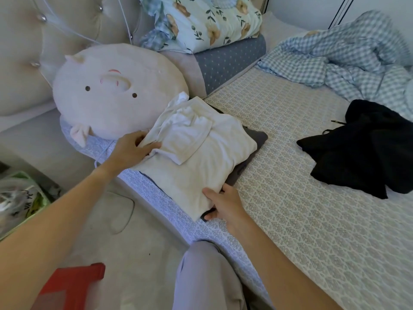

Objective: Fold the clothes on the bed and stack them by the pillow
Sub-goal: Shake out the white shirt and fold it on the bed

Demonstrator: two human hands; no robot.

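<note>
Folded cream garment point(196, 157) on top of a low stack, lying on the patterned bed sheet point(301, 198) just beside the round pink pig pillow point(116, 90), one corner touching its lower edge. Underneath, a folded dark grey garment point(257, 139) showing along the right side and at the near corner. Left hand point(131, 148) at the far-left edge of the cream garment, fingers curled round a bunch of its cloth. Right hand point(223, 204) at the near corner of the stack, thumb on top of the cream cloth, fingers tucked under the edge (pinching the corner; whether the grey layer is caught in the grip too, hard to tell). Both forearms bare, reaching in from below.

Further right on the sheet, well apart from the stack, a crumpled black garment point(362, 148) lying unfolded, a thin cord trailing from it. Behind that, a rumpled blue-and-white checked quilt point(348, 59) along the far side of the bed. Near the tufted headboard point(29, 41), a floral pillow point(212, 21) resting on a grey dotted bolster point(230, 61). Lower down, a knee in pale grey trousers point(205, 276) against the bed edge, a red object point(73, 285) on the floor at the bottom left, and a plastic bag point(20, 198) at the left edge.
</note>
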